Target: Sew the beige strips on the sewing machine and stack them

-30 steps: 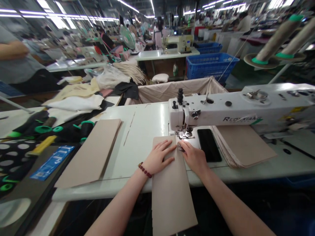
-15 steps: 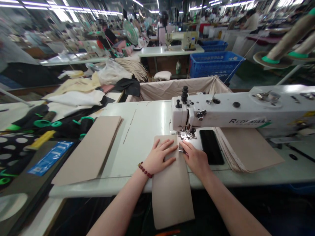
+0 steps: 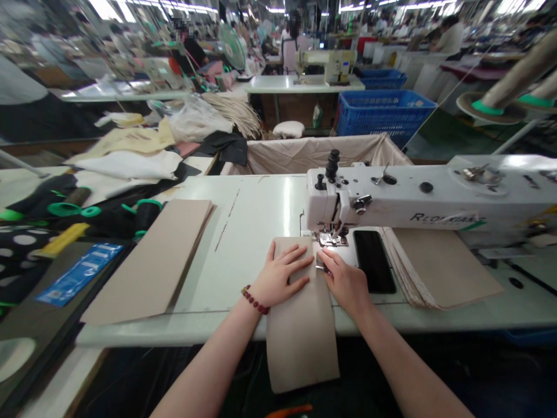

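Observation:
A beige fabric panel (image 3: 302, 337) lies lengthwise before me, its near end hanging over the table edge. My left hand (image 3: 282, 273) rests flat on its upper part, fingers spread. At the panel's right edge my right hand (image 3: 346, 281) is closed in a pinch, and a small metal tool (image 3: 319, 262) pokes out from its fingers; its kind is mostly hidden. Just beyond both hands is the presser foot (image 3: 333, 238) of a white sewing machine (image 3: 391, 197). The panel's far right corner sits close to that foot.
A black phone (image 3: 374, 261) lies right of my right hand, beside a stack of beige panels (image 3: 444, 267). Another beige stack (image 3: 152, 261) is on the left, near thread spools (image 3: 147, 216) and a blue packet (image 3: 80, 274). A cloth-lined bin (image 3: 313, 154) stands behind the table.
The panel's near end sits slightly farther up, toward the machine. Both hands keep nearly the same pose; the whole view has shifted a little.

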`<action>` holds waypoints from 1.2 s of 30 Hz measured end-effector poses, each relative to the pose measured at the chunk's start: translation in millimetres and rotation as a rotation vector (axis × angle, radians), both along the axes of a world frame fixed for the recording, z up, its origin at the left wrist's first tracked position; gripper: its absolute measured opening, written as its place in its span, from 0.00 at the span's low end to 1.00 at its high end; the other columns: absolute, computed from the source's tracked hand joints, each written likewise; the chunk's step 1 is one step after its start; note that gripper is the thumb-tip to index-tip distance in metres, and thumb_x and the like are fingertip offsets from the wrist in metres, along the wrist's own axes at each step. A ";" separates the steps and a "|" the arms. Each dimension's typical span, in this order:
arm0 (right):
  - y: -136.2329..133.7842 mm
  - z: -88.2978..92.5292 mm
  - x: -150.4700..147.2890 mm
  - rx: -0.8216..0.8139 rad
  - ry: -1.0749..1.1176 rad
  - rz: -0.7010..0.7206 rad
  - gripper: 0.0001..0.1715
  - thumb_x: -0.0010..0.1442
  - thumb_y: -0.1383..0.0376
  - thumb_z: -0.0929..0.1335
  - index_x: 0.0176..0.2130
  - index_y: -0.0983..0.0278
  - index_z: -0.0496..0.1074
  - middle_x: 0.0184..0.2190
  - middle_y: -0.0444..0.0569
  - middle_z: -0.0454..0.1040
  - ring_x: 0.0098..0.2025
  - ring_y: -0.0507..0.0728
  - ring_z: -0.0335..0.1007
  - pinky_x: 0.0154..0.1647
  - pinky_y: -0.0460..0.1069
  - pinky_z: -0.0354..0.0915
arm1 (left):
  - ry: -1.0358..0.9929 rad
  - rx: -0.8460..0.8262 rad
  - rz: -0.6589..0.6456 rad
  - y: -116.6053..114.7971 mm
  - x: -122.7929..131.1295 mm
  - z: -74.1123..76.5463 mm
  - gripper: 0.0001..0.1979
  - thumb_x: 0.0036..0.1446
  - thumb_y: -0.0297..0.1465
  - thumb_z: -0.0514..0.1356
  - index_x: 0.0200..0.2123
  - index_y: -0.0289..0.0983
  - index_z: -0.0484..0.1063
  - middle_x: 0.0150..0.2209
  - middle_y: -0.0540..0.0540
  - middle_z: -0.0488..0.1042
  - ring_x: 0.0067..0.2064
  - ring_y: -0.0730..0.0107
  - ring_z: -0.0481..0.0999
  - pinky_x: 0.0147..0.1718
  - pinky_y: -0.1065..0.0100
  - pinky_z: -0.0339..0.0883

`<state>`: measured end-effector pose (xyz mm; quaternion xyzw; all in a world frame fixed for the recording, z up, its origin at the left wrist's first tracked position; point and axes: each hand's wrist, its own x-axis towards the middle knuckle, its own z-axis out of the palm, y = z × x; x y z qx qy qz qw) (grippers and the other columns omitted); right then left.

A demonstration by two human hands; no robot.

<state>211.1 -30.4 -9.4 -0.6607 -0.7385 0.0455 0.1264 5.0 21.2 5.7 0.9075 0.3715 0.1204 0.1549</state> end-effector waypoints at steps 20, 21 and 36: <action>-0.5 -0.8 -0.1 0.010 -0.005 -0.001 0.31 0.62 0.66 0.62 0.62 0.52 0.57 0.62 0.43 0.61 0.45 0.55 0.73 0.41 0.48 0.70 | -0.045 -0.017 0.090 -0.8 -1.7 -1.4 0.20 0.63 0.39 0.53 0.58 0.53 0.64 0.63 0.51 0.61 0.65 0.54 0.54 0.62 0.41 0.24; -0.6 -0.9 0.0 0.013 0.003 0.000 0.31 0.62 0.67 0.62 0.62 0.52 0.57 0.62 0.43 0.61 0.45 0.55 0.73 0.41 0.48 0.70 | -0.044 -0.018 0.090 -0.7 -1.6 -1.3 0.20 0.63 0.39 0.53 0.58 0.53 0.64 0.63 0.51 0.61 0.65 0.54 0.54 0.62 0.41 0.24; -0.7 -1.6 0.1 0.011 0.013 0.010 0.30 0.63 0.66 0.62 0.63 0.53 0.57 0.62 0.44 0.61 0.47 0.56 0.72 0.42 0.49 0.70 | -0.030 -0.019 0.095 0.0 -2.1 -2.3 0.20 0.63 0.38 0.53 0.58 0.53 0.65 0.63 0.52 0.60 0.66 0.54 0.53 0.62 0.40 0.24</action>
